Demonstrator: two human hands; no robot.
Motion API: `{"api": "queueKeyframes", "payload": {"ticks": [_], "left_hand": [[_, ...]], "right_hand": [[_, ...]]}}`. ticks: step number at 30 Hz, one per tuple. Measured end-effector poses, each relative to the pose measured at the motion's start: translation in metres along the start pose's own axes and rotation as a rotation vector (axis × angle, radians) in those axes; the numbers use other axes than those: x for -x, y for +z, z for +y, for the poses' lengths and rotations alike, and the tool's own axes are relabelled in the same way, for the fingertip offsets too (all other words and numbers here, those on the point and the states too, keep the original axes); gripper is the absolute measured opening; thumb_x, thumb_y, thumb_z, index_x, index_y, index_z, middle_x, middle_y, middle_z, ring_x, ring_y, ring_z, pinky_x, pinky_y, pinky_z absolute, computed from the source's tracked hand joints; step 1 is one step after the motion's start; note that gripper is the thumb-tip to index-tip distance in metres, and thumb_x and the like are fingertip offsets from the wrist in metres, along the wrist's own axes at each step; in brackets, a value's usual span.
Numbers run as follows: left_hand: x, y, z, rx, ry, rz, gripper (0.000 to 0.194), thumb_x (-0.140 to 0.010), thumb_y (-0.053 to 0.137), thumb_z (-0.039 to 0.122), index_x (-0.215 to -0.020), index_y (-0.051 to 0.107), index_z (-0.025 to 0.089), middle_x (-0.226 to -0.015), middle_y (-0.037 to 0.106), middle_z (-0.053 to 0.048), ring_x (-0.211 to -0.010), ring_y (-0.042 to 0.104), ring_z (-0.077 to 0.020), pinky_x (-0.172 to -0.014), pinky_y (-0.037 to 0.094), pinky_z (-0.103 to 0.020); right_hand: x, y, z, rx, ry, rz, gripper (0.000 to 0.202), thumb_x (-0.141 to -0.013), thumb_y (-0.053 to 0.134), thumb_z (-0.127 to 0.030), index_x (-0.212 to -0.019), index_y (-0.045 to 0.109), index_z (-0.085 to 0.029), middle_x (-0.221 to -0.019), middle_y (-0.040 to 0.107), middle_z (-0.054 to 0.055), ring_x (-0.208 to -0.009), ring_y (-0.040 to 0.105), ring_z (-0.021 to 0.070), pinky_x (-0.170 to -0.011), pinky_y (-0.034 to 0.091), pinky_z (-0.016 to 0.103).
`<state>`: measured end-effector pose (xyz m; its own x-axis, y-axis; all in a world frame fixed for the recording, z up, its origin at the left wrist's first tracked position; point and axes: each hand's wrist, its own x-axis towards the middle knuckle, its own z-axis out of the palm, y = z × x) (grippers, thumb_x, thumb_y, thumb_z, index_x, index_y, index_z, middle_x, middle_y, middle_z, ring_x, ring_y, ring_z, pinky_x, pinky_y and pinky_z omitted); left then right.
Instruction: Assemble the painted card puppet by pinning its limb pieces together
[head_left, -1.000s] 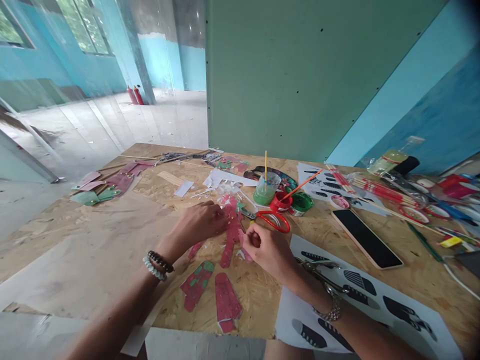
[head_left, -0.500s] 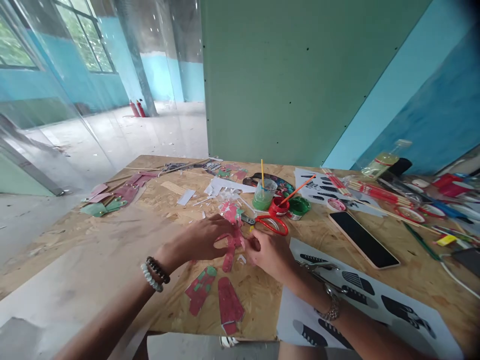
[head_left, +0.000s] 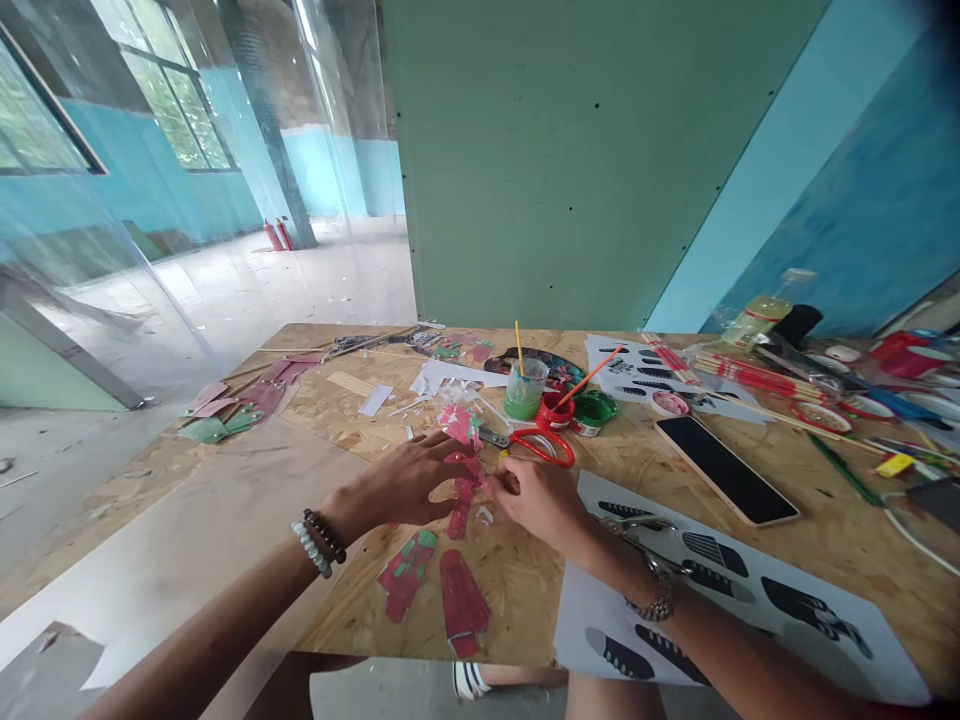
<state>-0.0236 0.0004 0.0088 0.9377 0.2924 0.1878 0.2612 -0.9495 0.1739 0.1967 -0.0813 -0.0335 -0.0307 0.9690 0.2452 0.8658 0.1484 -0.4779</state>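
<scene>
My left hand (head_left: 420,477) lies over a pink painted paper cutout (head_left: 460,508), its fingers spread and touching the cutout's upper part. At the cutout's right side, my right hand (head_left: 536,497) has thumb and index finger pinched on its edge. Two loose painted pieces lie nearer the table's front edge: a pink and green one (head_left: 407,577) and a pink one (head_left: 463,600). Scissors with red handles (head_left: 544,447) rest just beyond my right hand. White paper scraps (head_left: 450,385) are scattered behind the cutout.
Behind the hands stand a cup of green liquid (head_left: 524,392), a red paint pot (head_left: 555,411) and a green paint pot (head_left: 595,413). A phone (head_left: 726,470), printed sheets (head_left: 705,560) and red-wrapped sticks (head_left: 761,380) lie right. More painted pieces (head_left: 262,390) lie at the far left.
My left hand has spread its fingers a little more over the cutout. My right hand stays pinched at its edge. The camera view has shifted slightly.
</scene>
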Motion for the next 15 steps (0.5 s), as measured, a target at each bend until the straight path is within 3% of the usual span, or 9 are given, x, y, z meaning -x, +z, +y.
{"api": "queueKeyframes", "payload": {"ticks": [8,15], "left_hand": [[0.007,0.004,0.001,-0.098,-0.036,-0.016,0.037,-0.095,0.065,0.043,-0.125,0.064,0.023,-0.142,0.062,-0.012,-0.128,0.058,-0.0306,-0.103,0.048,-0.046],[0.016,0.018,0.0,-0.097,-0.143,0.058,0.043,-0.096,0.061,0.053,-0.124,0.062,0.02,-0.132,0.066,-0.014,-0.12,0.061,-0.0305,-0.098,0.05,-0.046]], "right_hand": [[0.002,0.0,-0.003,0.06,-0.009,0.037,0.021,-0.091,0.067,-0.03,-0.072,0.064,-0.021,-0.061,0.066,0.001,-0.055,0.058,0.015,-0.053,0.025,0.028],[0.002,0.002,-0.001,0.091,-0.042,0.044,0.018,-0.092,0.064,-0.026,-0.075,0.065,-0.02,-0.068,0.072,0.002,-0.059,0.061,0.0155,-0.055,0.026,0.029]]}}
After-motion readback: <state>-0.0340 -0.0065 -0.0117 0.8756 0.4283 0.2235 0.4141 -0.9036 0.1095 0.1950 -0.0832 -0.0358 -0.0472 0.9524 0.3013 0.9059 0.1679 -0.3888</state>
